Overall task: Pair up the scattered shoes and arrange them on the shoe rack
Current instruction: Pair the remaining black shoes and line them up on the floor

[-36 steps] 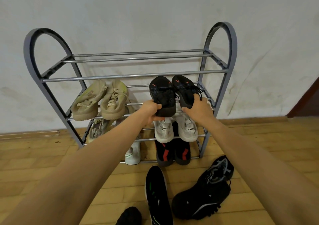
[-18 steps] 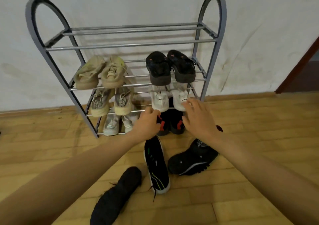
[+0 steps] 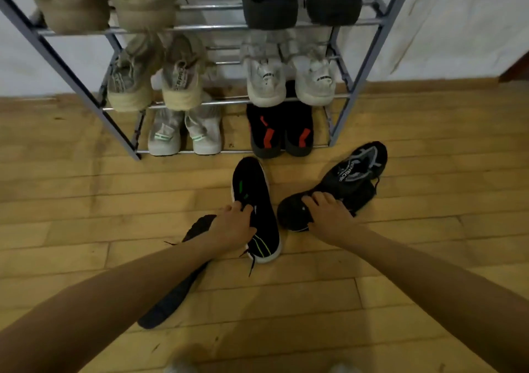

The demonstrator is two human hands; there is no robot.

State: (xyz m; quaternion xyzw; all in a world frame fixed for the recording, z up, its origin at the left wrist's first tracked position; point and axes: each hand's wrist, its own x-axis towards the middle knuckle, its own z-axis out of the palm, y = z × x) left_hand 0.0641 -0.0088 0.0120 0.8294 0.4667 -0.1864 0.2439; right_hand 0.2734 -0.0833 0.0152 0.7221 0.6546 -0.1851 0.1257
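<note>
Three black shoes lie on the wooden floor in front of the grey metal shoe rack (image 3: 71, 66). My left hand (image 3: 233, 226) grips the black shoe with green marks and a white sole (image 3: 252, 189) at its opening, fingers curled in. My right hand (image 3: 329, 215) lies over the near end of the black sneaker with grey print (image 3: 355, 175), with the fingers on top and the thumb round its side. A third black shoe (image 3: 171, 295) lies on its side, partly under my left forearm.
The rack holds pairs: beige (image 3: 108, 6) and black (image 3: 297, 0) on the upper shelf, grey-beige (image 3: 154, 86) and white (image 3: 289, 83) below, pale with mint marks (image 3: 183, 135) and black with red marks (image 3: 280, 132) at the bottom. A white wall stands behind.
My hands let go of the black pair on the upper shelf and came down to the floor. The view tilted down, and each hand now rests on a black shoe.
</note>
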